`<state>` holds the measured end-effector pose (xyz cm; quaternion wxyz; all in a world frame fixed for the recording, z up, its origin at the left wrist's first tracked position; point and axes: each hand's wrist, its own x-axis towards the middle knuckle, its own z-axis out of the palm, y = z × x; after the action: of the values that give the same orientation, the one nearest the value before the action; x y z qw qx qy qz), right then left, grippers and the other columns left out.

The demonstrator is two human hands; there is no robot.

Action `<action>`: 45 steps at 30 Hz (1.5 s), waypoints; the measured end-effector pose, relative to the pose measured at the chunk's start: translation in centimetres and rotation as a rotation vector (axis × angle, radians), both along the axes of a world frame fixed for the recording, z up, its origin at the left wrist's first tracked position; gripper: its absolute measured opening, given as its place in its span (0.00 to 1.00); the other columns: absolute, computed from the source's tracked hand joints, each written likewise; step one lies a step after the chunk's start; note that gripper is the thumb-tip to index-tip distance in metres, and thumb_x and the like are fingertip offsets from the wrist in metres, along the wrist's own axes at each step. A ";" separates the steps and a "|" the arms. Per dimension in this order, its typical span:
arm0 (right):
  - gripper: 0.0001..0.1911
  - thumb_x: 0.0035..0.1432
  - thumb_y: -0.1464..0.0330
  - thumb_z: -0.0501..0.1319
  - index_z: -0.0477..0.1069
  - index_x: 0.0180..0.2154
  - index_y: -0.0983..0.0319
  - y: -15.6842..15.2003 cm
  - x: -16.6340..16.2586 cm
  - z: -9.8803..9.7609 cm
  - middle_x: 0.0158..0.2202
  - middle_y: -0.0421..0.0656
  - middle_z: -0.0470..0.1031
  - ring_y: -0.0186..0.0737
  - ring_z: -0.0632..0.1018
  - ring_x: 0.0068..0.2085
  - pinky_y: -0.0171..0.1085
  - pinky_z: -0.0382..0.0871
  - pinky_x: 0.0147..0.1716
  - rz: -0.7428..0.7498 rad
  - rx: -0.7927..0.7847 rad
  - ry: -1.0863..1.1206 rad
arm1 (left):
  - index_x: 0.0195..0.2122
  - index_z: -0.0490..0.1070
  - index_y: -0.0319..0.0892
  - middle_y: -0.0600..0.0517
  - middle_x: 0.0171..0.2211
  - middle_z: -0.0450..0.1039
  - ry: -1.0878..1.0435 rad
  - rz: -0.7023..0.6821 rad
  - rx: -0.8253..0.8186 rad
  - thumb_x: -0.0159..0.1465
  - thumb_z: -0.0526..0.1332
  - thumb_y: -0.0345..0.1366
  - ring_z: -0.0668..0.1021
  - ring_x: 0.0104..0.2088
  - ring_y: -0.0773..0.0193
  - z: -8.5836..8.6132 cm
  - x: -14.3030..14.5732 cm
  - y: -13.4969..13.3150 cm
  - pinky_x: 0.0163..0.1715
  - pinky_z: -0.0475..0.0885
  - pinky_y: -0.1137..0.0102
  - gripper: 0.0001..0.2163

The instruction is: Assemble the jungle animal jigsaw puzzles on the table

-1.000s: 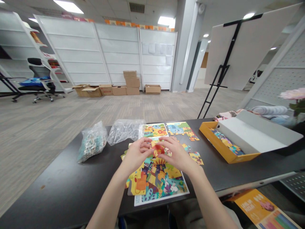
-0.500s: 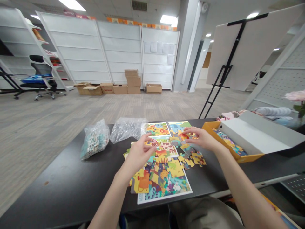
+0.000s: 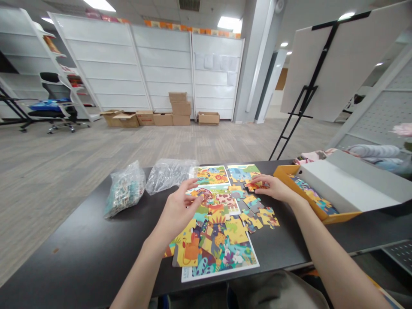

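Observation:
My right hand (image 3: 273, 188) pinches a red-orange puzzle piece (image 3: 252, 186) between thumb and fingers. It is low over the table, at the lower edge of a partly joined puzzle with a blue elephant (image 3: 238, 173). My left hand (image 3: 180, 208) hovers, fingers apart and holding nothing, beside a farm picture card (image 3: 227, 201). Behind that lies a lion picture card (image 3: 210, 175). Loose yellow and grey puzzle pieces (image 3: 254, 219) lie below my right hand. Nearer me, a pile of pieces (image 3: 209, 234) partly covers a card with rabbits (image 3: 236, 259).
A clear bag of pieces (image 3: 125, 189) and a crumpled plastic bag (image 3: 170, 175) lie on the left of the black table (image 3: 96, 240). On the right stands an open yellow box (image 3: 341, 216) with pieces inside. Beyond the table is an easel board (image 3: 341, 64).
My right hand has lowered slightly and moved a little right with the red-orange piece, which now sits nearer the table. My left hand has shifted slightly left, still open.

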<state>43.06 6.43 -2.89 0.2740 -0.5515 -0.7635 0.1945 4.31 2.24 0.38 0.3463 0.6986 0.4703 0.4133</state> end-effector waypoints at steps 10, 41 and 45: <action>0.19 0.50 0.55 0.69 0.81 0.41 0.59 0.2 0.4 -0.3 0.53 0.49 0.79 0.55 0.77 0.56 0.53 0.65 0.60 0.027 -0.030 0.025 | 0.53 0.69 0.44 0.43 0.53 0.77 -0.011 0.045 0.020 0.63 0.63 0.43 0.84 0.35 0.59 0.2 0.5 0.1 0.35 0.80 0.67 0.18; 0.16 0.61 0.57 0.60 0.80 0.43 0.58 0.0 0.6 -1.5 0.50 0.48 0.80 0.53 0.77 0.53 0.52 0.67 0.56 0.045 0.173 -0.227 | 0.52 0.70 0.43 0.48 0.42 0.80 0.039 0.018 0.035 0.64 0.61 0.43 0.83 0.35 0.60 -0.2 -0.3 0.2 0.34 0.78 0.67 0.17; 0.14 0.62 0.64 0.58 0.80 0.44 0.59 -0.1 1.1 -1.4 0.45 0.49 0.80 0.50 0.79 0.46 0.48 0.72 0.49 -0.065 0.220 -0.231 | 0.52 0.70 0.43 0.47 0.42 0.80 0.043 0.031 0.035 0.64 0.61 0.44 0.83 0.35 0.60 -0.2 -0.5 0.1 0.34 0.78 0.67 0.17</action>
<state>44.17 6.31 -4.26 0.2491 -0.5612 -0.7885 0.0360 3.82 2.30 0.17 0.3175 0.7059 0.4810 0.4118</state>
